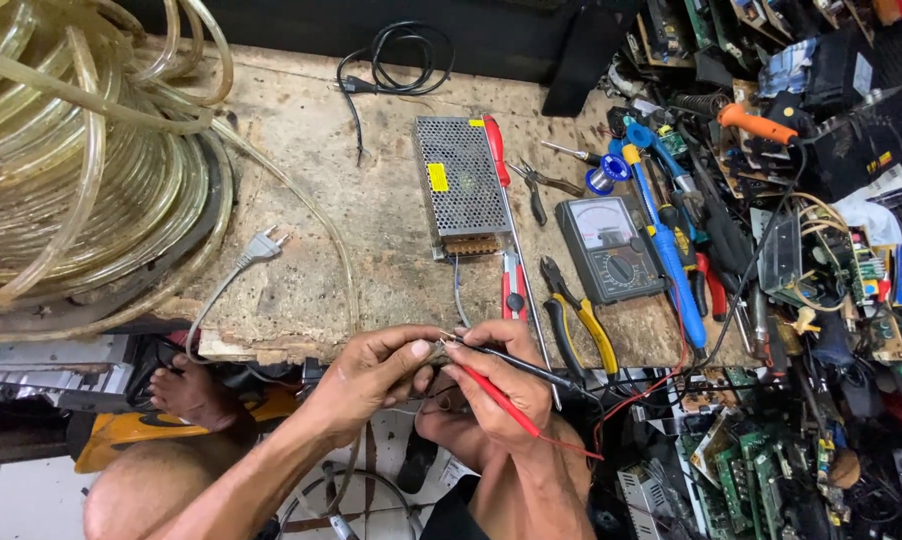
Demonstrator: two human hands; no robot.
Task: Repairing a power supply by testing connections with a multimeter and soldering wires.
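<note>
My left hand (371,372) pinches the end of a thin wire (458,290) just off the front edge of the wooden workbench (371,230). My right hand (501,385) grips a red probe (501,403) and a black probe (531,367) together, their tips touching the wire end between my fingers. The wire runs up to a metal mesh power supply box (461,185) lying on the bench. An analog multimeter (611,248) rests to the right of the box.
A big coil of clear tubing (81,170) fills the left. A white plug (261,245), black cable (396,65), pliers (576,315), red cutter (512,285), blue soldering iron (671,260) and piles of circuit boards (771,470) crowd the right.
</note>
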